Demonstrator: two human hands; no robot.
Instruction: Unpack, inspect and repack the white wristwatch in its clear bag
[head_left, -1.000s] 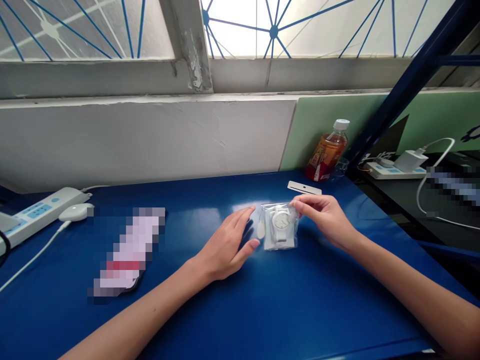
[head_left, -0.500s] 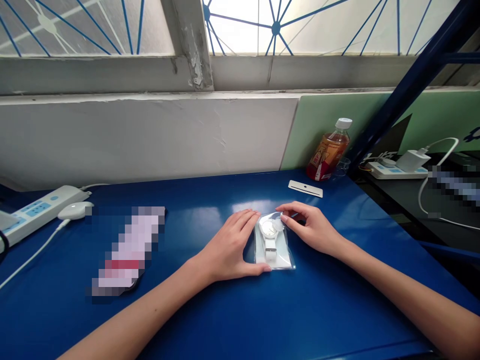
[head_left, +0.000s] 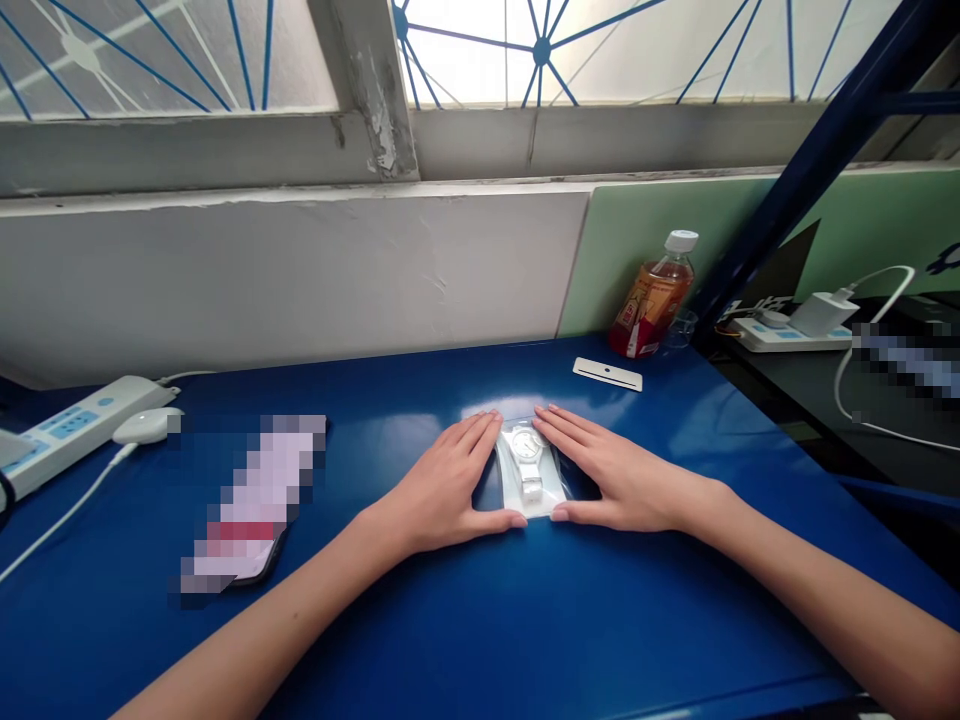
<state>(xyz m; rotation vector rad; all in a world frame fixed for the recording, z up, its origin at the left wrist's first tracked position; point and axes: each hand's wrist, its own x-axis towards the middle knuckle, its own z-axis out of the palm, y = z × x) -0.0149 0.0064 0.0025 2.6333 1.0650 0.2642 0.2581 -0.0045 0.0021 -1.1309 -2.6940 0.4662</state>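
A white wristwatch in a clear plastic bag [head_left: 528, 468] lies flat on the blue table [head_left: 570, 620]. My left hand [head_left: 442, 490] rests flat on the table at the bag's left edge, fingers stretched out and thumb along the bag's near edge. My right hand [head_left: 611, 472] lies flat on the bag's right side, fingers straight and pointing to the far left. Both hands frame the bag and press on its edges; neither grips it.
A small white strip [head_left: 607, 374] lies behind the bag. A bottle of brown drink [head_left: 654, 298] stands at the far right by the green panel. A phone [head_left: 247, 505] lies to the left, a white power strip [head_left: 71, 432] at the far left, another power strip with a charger [head_left: 795, 328] on the right.
My right hand held the bag raised by its top edge, then laid it flat on the table. Both hands have since flattened on either side of the bag.
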